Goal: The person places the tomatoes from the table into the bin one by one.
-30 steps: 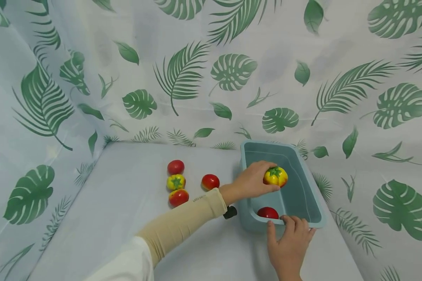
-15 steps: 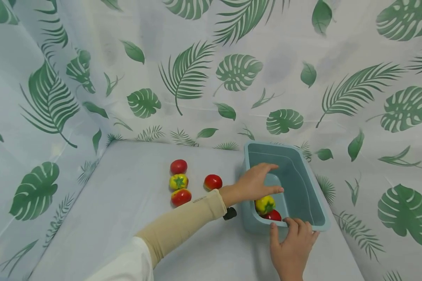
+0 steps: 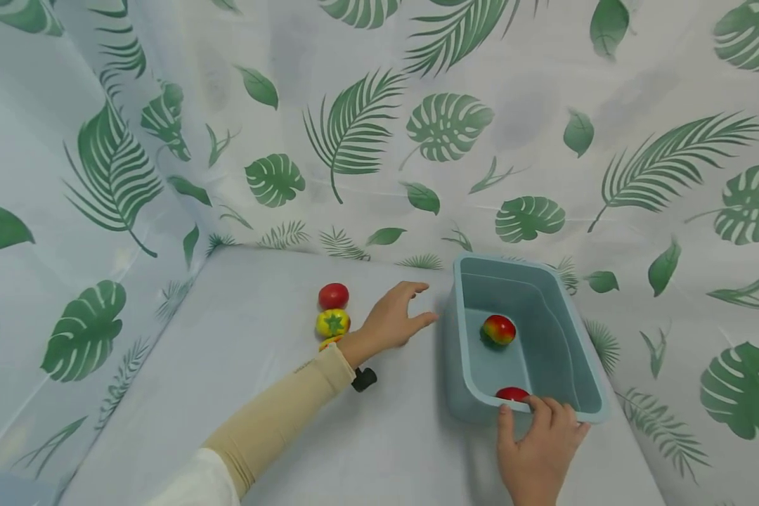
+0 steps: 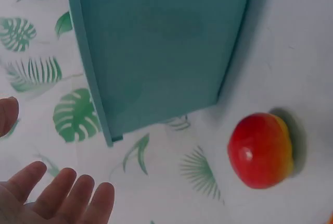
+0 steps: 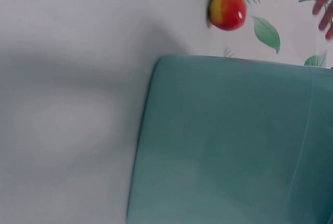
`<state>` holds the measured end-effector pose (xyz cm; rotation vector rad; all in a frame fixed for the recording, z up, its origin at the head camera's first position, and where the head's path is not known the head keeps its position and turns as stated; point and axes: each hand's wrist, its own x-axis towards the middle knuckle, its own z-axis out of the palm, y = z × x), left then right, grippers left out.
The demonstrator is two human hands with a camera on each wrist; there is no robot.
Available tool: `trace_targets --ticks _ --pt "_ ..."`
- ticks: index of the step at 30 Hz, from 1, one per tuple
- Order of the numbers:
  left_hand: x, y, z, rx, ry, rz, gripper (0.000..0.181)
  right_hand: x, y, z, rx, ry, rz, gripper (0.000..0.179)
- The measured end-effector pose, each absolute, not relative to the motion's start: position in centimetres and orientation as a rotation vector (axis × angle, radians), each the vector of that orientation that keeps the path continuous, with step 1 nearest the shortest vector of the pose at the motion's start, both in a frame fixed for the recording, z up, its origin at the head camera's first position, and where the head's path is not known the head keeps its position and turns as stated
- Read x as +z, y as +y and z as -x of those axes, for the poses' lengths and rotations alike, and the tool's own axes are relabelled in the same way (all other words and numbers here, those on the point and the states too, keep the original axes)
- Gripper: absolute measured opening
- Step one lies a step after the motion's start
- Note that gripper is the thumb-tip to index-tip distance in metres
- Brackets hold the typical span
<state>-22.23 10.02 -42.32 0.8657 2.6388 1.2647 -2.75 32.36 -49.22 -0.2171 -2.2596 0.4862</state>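
My left hand (image 3: 395,316) hovers over the table left of the blue tub (image 3: 458,337), thumb and fingers spread with nothing between them. In the left wrist view a red-and-yellow toy fruit (image 4: 261,151) lies on the table beside the tub; in the head view my left hand hides it. My right hand (image 3: 540,450) holds the tub's near rim, fingers over the edge and thumb outside. Inside the tub, a red-and-yellow toy fruit with green on its underside (image 3: 498,330) rests mid-floor, and a red one (image 3: 512,394) sits partly hidden behind the near rim.
Left of my left hand, toy fruits stand in a row: a red one (image 3: 333,296), a yellow one with a green star-shaped top (image 3: 332,322), and another (image 3: 331,342) mostly behind my wrist. A leaf-patterned sheet (image 3: 354,140) rises behind the table (image 3: 240,365).
My left hand released the yellow toy fruit into the tub, then moved left out over the table. That fruit has rolled to mid-floor, turning over. My right hand stays at the rim.
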Motion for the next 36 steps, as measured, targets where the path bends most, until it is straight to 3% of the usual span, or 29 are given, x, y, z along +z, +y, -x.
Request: trace_targets --ticks 10,19,26,36 --pt "-44.6 4.4 22.2 1.35 2.732 -0.633 0.054 -49.5 32.5 2.6 0.498 -2.26 0.229 0.044" --pt "-51.3 0.2 19.8 1.158 2.956 -0.484 0.048 -49.4 32.3 2.6 0.497 -2.265 0.247 0.044" --pt "-55.1 -0.9 18.1 1.108 3.051 -0.418 0.05 -49.4 32.4 2.6 0.505 -2.263 0.258 0.043" --pt "-56.3 -0.9 17.5 1.164 3.031 -0.356 0.055 -49.3 32.0 2.7 0.506 -2.261 0.272 0.043"
